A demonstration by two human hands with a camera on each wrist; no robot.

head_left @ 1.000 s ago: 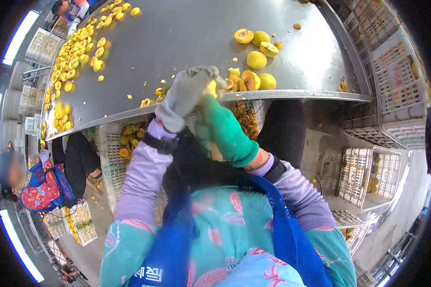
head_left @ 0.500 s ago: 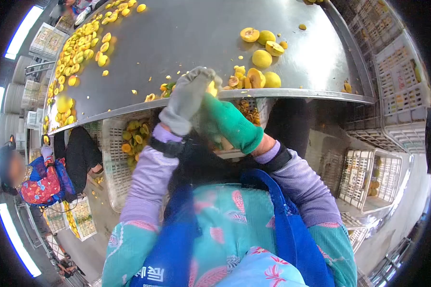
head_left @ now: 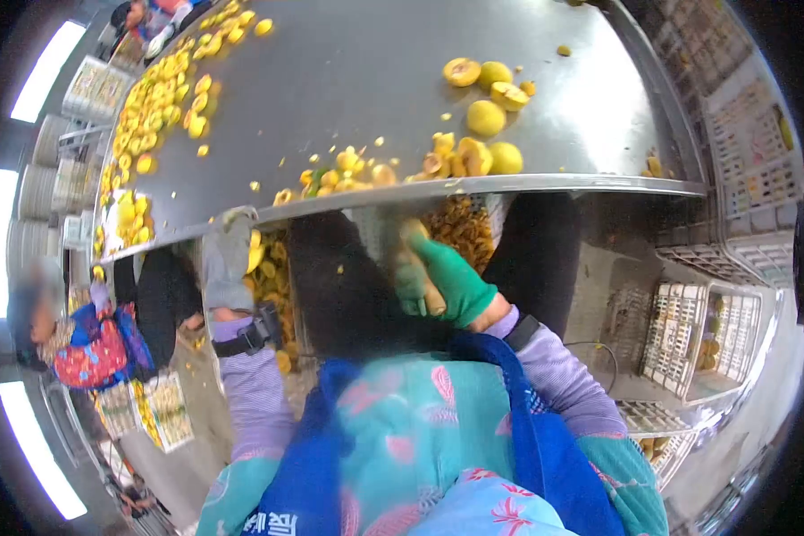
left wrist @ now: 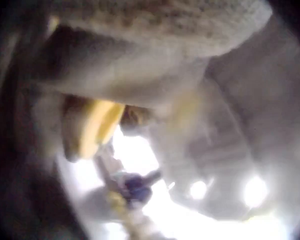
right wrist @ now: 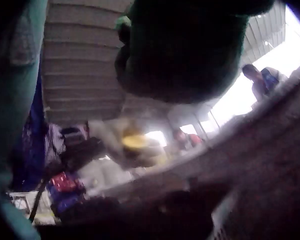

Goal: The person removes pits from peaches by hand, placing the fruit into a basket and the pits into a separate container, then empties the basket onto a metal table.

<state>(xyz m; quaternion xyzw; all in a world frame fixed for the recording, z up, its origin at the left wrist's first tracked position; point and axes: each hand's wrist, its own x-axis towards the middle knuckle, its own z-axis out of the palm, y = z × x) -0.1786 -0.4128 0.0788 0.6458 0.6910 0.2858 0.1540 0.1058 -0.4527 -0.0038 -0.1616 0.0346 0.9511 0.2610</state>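
My left hand point(head_left: 230, 263), in a grey glove, is over the crate at the table's front edge. It holds a yellow peach half point(head_left: 255, 251); the left wrist view shows the cut peach half point(left wrist: 97, 129) against the gloved fingers. My right hand point(head_left: 451, 284), in a green glove, is curled round a tool with a pale wooden handle point(head_left: 434, 298), over my lap. The tool's working end is blurred. In the right wrist view the green glove point(right wrist: 185, 55) is dark, and the left hand with its peach half point(right wrist: 135, 142) shows beyond.
On the metal table point(head_left: 357, 89), small peach pieces point(head_left: 348, 170) lie near the edge, with whole and halved peaches point(head_left: 487, 118) to the right. A crate of peach halves point(head_left: 272, 295) and a container of brownish scraps point(head_left: 463, 230) stand below. Another person point(head_left: 89, 344) sits left.
Both hands were together at the table edge. The left has moved left and down over the crate with the peach half; the right has drawn back slightly toward my lap with the tool.
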